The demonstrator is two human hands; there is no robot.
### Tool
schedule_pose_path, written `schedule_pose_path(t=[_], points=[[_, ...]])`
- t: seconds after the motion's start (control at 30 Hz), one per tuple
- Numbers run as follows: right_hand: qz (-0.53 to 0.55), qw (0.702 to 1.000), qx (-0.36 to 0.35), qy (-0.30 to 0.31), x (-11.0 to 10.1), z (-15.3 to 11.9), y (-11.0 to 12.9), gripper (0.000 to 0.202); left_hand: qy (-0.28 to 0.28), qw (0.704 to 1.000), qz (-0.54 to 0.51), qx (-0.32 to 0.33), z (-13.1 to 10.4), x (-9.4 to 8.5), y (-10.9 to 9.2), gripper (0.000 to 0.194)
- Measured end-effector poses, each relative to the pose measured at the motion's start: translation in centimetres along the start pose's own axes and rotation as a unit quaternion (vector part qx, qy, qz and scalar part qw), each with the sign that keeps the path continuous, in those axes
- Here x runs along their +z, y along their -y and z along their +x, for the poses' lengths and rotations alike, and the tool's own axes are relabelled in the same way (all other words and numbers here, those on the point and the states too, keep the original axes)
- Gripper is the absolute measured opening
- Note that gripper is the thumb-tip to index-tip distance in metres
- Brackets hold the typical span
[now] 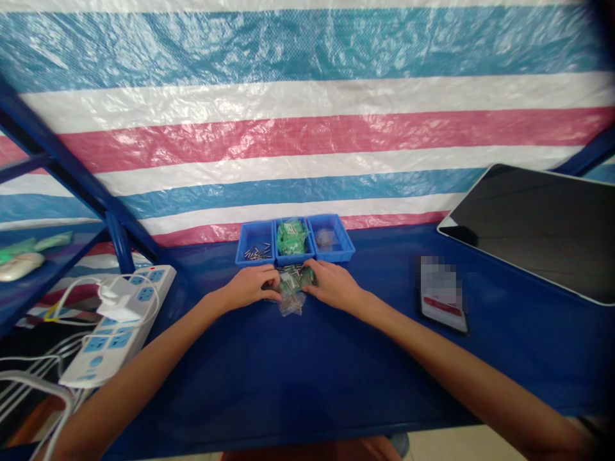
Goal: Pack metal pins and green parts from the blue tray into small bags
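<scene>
A small clear plastic bag (291, 303) with thin metal pieces showing in it lies on the blue table in front of three bins. My left hand (252, 285) has its fingers curled onto the bag's left side. On the opposite side, my right hand (331, 285) pinches the bag between thumb and fingers. Just behind both hands, the left blue bin (243, 243) holds loose metal pins (258, 252). Green-tinted bags of parts (291, 237) fill the middle bin. In the right bin (343, 246) lies a clear packet (325, 239).
A white power strip (86, 368) with plugs and cables lies at the left, beside a blue metal frame (118, 237). To the right are a phone (442, 294) and a large dark-screened panel (542, 224). A striped plastic sheet (307, 134) hangs behind the table.
</scene>
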State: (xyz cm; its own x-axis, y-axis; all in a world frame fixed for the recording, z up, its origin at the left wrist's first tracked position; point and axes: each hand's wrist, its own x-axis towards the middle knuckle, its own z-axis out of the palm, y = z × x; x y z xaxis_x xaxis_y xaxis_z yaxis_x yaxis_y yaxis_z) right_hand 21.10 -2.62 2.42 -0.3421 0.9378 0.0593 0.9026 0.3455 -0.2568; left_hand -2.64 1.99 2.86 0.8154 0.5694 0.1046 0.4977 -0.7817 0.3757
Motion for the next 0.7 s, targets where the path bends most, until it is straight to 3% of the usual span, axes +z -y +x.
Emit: schedule_pose_path(t=[0.1,0.27,0.37,0.47,0.53,0.7], points=[[0.006,1.000,0.008,-0.016,0.1,-0.1,0.1,0.035,-0.044,0.998,-0.045,0.012,0.1,0.0,-0.3,0.035],[0.068,0.993,0.025,-0.092,0.3,-0.1,0.8,0.022,-0.198,0.973,-0.116,-0.010,0.7,0.6,-1.1,0.029],[0.170,0.973,-0.002,-0.156,0.5,0.1,1.5,0.022,-0.305,0.935,-0.159,-0.083,1.5,1.5,-1.8,0.026],[0.264,0.942,-0.034,-0.203,1.0,0.5,2.0,0.027,-0.374,0.891,-0.222,-0.129,2.3,2.7,-2.4,0.026],[0.295,0.928,-0.038,-0.224,1.6,0.8,2.1,0.027,-0.396,0.870,-0.259,-0.140,2.7,3.5,-2.6,0.026],[0.311,0.919,-0.040,-0.240,3.0,0.7,2.1,0.024,-0.392,0.852,-0.321,-0.131,2.7,4.3,-2.8,0.022]])
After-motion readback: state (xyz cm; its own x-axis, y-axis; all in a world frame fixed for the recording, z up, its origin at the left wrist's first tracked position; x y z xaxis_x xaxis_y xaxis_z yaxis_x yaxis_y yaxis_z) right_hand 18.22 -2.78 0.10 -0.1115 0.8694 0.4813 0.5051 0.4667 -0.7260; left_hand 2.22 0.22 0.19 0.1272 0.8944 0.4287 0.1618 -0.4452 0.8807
